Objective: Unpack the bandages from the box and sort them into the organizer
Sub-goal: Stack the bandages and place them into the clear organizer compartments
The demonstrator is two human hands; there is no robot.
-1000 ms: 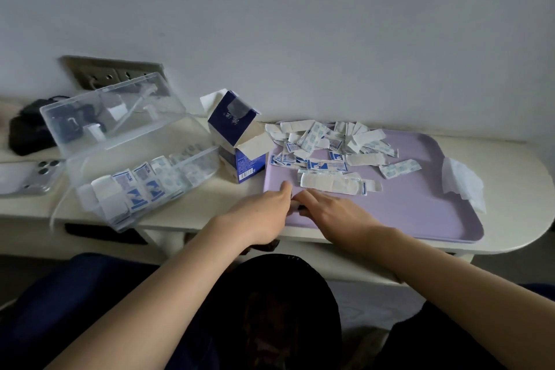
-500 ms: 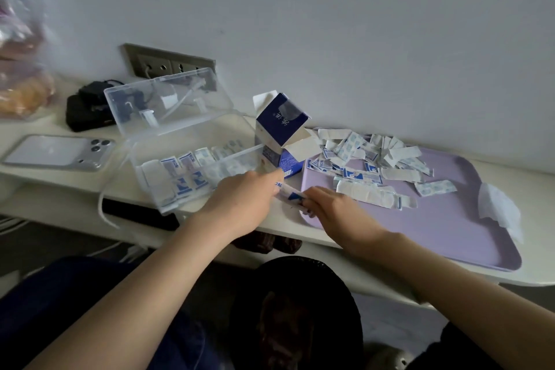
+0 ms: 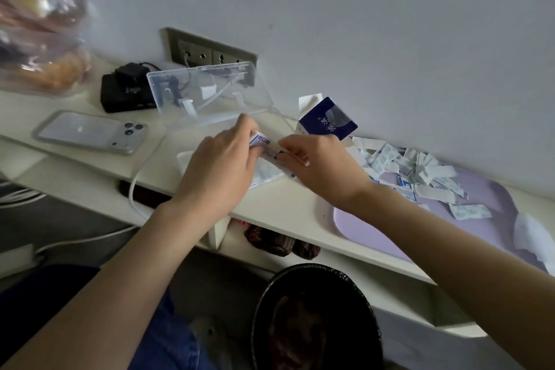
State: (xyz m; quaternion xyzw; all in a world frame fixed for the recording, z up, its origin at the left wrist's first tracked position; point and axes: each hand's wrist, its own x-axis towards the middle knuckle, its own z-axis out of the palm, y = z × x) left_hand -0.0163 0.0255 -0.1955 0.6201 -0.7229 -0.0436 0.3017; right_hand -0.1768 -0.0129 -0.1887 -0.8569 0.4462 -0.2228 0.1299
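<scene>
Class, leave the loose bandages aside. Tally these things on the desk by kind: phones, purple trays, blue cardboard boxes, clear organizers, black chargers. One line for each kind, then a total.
Phone: 1
Purple tray: 1
Blue cardboard box: 1
Clear organizer: 1
Black charger: 1
Total: 5

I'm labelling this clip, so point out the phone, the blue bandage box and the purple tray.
phone [image 3: 87, 132]: head view, middle of its back.
blue bandage box [image 3: 326, 123]: head view, its dark blue face.
purple tray [image 3: 369, 228]: head view, bare near corner.
</scene>
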